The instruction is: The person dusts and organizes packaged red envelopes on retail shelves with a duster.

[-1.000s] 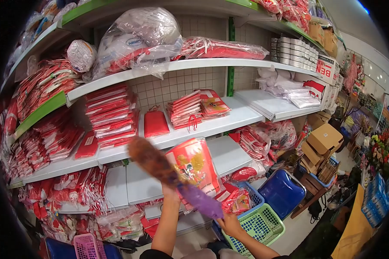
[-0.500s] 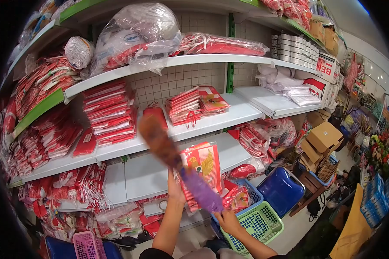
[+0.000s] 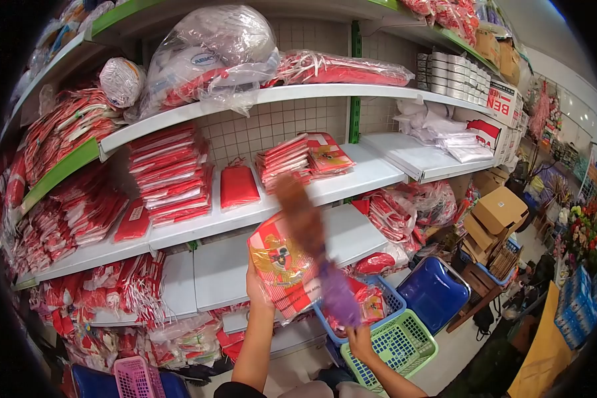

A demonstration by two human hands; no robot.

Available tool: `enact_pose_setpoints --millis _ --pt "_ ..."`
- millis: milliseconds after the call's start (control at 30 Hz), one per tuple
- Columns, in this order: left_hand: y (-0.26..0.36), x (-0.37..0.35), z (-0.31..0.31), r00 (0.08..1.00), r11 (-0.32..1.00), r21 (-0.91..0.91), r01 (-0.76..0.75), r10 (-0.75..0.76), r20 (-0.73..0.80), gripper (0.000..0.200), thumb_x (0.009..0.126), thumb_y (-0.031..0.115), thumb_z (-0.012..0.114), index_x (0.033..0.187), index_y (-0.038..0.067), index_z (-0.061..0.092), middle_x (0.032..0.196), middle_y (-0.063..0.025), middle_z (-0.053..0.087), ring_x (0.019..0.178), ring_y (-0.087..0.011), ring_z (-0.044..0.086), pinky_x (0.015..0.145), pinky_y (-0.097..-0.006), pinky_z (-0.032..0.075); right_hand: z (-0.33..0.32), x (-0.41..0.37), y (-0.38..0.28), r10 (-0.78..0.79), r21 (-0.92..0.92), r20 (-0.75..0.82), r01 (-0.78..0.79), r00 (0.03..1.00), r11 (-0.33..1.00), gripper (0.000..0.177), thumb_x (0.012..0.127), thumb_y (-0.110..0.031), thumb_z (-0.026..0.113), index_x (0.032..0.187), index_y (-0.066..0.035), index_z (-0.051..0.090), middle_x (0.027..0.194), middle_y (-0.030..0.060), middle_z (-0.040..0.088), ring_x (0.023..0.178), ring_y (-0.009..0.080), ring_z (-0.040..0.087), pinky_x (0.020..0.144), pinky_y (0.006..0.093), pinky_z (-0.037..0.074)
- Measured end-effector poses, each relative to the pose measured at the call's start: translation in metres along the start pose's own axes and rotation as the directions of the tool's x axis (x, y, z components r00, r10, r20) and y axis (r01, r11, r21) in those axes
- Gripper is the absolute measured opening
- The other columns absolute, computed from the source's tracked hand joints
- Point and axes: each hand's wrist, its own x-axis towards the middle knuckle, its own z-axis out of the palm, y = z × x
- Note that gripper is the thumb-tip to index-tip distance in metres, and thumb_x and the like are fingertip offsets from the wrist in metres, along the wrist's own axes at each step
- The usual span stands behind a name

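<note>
Packet (image 3: 278, 262) tilted in left hand (image 3: 260, 293), duster (image 3: 302, 222) slanting up from right hand (image 3: 360, 343)

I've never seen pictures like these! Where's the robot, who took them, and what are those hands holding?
There is no robot here, just a person with two bare hands. The pictures come from one camera worn on the person's head, looking forward and down.

The left hand holds a red-and-white printed packet with a golden bird on it. The right hand grips a long purple and brown thing, too blurry to name for sure.

In front are white shelves with a tall stack of red and white packets and a flat red packet.
</note>
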Motion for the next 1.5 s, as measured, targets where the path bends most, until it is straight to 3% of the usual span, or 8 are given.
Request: enact_pose_setpoints --millis 333,467,667,800,1000,1133,1333,1500 --pt "-0.009 -0.016 0.013 0.89 0.886 0.117 0.449 -0.456 0.034 0.05 0.088 0.043 0.049 0.116 0.002 0.051 0.106 -0.0146 0.061 0.094 -0.0246 0.061 0.083 -0.0374 0.05 -0.032 0.065 -0.048 0.063 0.949 0.227 -0.235 0.972 0.208 0.043 0.084 -0.028 0.061 0.116 -0.003 0.046 0.076 -0.0001 0.052 0.055 0.0069 0.048 0.043 0.0191 0.038" --pt "-0.016 -0.022 0.02 0.9 0.795 0.428 0.431 -0.413 -0.139 0.044 0.087 0.037 0.051 0.113 0.001 0.052 0.102 -0.012 0.062 0.092 -0.0196 0.061 0.082 -0.0341 0.05 -0.02 0.078 -0.074 0.109 0.915 0.202 -0.228 0.973 0.333 0.041 0.078 -0.008 0.067 0.114 0.001 0.049 0.109 0.0117 0.059 0.086 0.0173 0.063 0.076 0.0307 0.051" --pt "-0.017 -0.021 -0.001 0.939 0.299 0.926 -0.229 0.319 0.129 0.036 0.084 0.026 0.06 0.113 0.005 0.052 0.11 -0.0115 0.057 0.103 -0.0233 0.053 0.088 -0.0355 0.039 -0.018 0.082 -0.094 0.221 0.875 0.075 -0.171 0.972 0.453 0.023 0.079 -0.008 0.066 0.097 0.0 0.055 0.09 0.0083 0.062 0.081 0.0162 0.061 0.071 0.0287 0.051" --pt "-0.036 -0.039 -0.018 0.913 0.157 0.91 -0.384 0.215 0.348 0.046 0.089 0.03 0.053 0.126 0.005 0.042 0.119 -0.0112 0.052 0.114 -0.0234 0.044 0.099 -0.0355 0.029 -0.013 0.087 -0.115 0.198 0.705 -0.11 -0.064 0.974 0.706 0.022 0.079 -0.015 0.069 0.092 -0.002 0.056 0.086 0.0041 0.06 0.076 0.0104 0.055 0.066 0.0252 0.046" --pt "-0.068 -0.043 -0.018 0.996 0.928 0.364 0.082 -0.083 -0.012 0.061 0.092 0.048 0.033 0.134 0.004 0.032 0.131 -0.0123 0.043 0.121 -0.0273 0.041 0.103 -0.0372 0.03 0.017 0.081 -0.114 -0.074 0.337 -0.004 0.071 0.997 0.939 0.03 0.081 -0.021 0.066 0.098 0.001 0.056 0.085 0.0072 0.058 0.079 0.0159 0.053 0.072 0.0296 0.042" --pt "-0.059 -0.013 -0.051 0.968 0.982 0.109 0.153 -0.171 0.184 0.07 0.089 0.058 0.028 0.136 0.005 0.032 0.13 -0.013 0.044 0.114 -0.0281 0.049 0.094 -0.043 0.042 0.018 0.061 -0.122 -0.384 0.172 -0.088 0.394 0.919 0.903 0.034 0.083 -0.024 0.061 0.1 0.003 0.052 0.087 0.0189 0.058 0.081 0.0305 0.058 0.074 0.0373 0.043" --pt "-0.025 -0.004 -0.052 0.973 0.987 -0.02 0.16 -0.154 0.173 0.07 0.089 0.058 0.028 0.135 0.005 0.032 0.13 -0.0131 0.044 0.114 -0.0281 0.049 0.095 -0.0428 0.042 0.009 0.01 -0.075 -0.003 -0.201 0.34 0.076 0.94 0.977 0.037 0.085 -0.026 0.057 0.106 0.004 0.05 0.075 0.0267 0.057 0.072 0.0422 0.057 0.067 0.0437 0.045" --pt "-0.013 -0.008 -0.043 0.962 0.976 0.009 0.219 -0.218 0.166 0.07 0.089 0.058 0.028 0.135 0.005 0.032 0.13 -0.0131 0.044 0.115 -0.0281 0.049 0.095 -0.0426 0.041 0.007 0.002 -0.063 0.056 -0.12 0.125 -0.041 0.991 0.992 0.032 0.088 -0.027 0.053 0.088 0.005 0.054 0.061 0.0264 0.054 0.06 0.0428 0.056 0.054 0.0467 0.043"
